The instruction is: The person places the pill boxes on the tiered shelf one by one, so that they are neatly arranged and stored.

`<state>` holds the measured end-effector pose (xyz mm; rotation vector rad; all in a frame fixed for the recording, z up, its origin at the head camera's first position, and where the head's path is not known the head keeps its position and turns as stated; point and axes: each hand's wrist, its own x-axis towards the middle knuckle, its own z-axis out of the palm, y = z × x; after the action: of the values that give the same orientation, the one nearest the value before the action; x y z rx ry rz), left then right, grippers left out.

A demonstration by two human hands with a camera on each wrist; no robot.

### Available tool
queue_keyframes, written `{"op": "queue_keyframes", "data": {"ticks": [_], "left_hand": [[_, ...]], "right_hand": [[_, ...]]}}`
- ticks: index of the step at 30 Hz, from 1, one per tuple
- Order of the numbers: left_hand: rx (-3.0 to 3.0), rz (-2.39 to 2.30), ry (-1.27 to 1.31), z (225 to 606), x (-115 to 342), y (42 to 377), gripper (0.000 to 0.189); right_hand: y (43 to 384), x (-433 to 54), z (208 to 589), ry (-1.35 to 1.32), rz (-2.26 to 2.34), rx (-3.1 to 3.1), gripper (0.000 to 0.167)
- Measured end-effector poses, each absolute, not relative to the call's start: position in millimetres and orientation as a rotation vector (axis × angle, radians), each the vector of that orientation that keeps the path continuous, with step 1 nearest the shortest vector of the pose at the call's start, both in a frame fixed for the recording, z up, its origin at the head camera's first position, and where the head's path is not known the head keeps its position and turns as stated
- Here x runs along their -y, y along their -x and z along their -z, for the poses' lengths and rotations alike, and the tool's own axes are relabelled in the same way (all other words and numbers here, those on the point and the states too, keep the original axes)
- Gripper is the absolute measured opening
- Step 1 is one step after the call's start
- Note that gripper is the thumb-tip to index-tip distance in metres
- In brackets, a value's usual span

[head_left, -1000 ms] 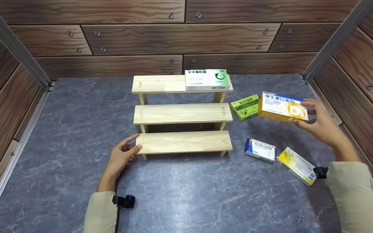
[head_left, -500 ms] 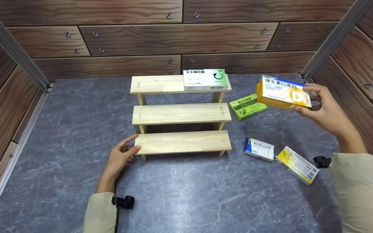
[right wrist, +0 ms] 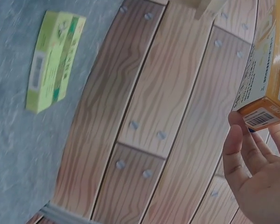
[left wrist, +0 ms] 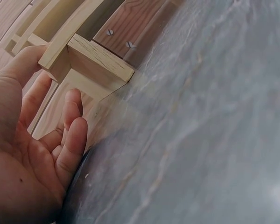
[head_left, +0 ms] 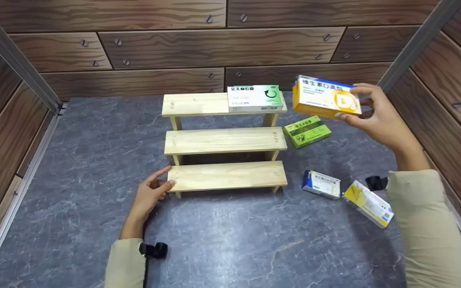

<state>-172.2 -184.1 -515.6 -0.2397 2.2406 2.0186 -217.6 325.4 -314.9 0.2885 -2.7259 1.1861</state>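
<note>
In the head view, my right hand (head_left: 378, 114) pinches an orange-and-white vitamin D drops box (head_left: 326, 98) by its right end, off the floor and right of the top step. The right wrist view shows part of this medicine box (right wrist: 266, 79) beyond my fingers. A three-step wooden display stand (head_left: 225, 176) stands in the middle. My left hand (head_left: 150, 194) holds the left end of its lowest step with thumb and index finger; the other fingers curl loosely in the left wrist view. A white-and-green medicine box (head_left: 254, 98) lies on the top step's right half.
Right of the stand, a green medicine box (head_left: 307, 131), a blue-and-white box (head_left: 321, 185) and a yellow-and-white box (head_left: 368, 204) lie on the grey marbled surface (head_left: 222, 248). Wood-patterned panels (head_left: 222, 48) and metal frame bars (head_left: 418, 44) enclose the sides and back.
My right hand has raised the vitamin D box, then carried it left toward the top step, uncovering the green box. My left hand stays at the lowest step.
</note>
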Motion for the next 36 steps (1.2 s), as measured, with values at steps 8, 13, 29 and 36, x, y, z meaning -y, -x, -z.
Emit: {"op": "queue_keyframes", "data": {"ticks": [8, 13, 29, 36], "left_hand": [[-2.236, -2.033, 0.253, 516, 183, 173, 0.049], [-2.237, -2.037, 0.257, 516, 183, 172, 0.049], [-2.227, -2.035, 0.231, 516, 185, 173, 0.049], [-2.235, -2.032, 0.236, 517, 185, 173, 0.048]], "right_hand": [[228, -288, 310, -0.351, -1.158, 2.766, 0.062], [238, -263, 309, -0.406, -1.150, 2.762, 0.058], [260, -195, 317, -0.488, -1.227, 2.760, 0.059], [267, -170, 319, -0.489, -1.260, 2.773, 0.060]]}}
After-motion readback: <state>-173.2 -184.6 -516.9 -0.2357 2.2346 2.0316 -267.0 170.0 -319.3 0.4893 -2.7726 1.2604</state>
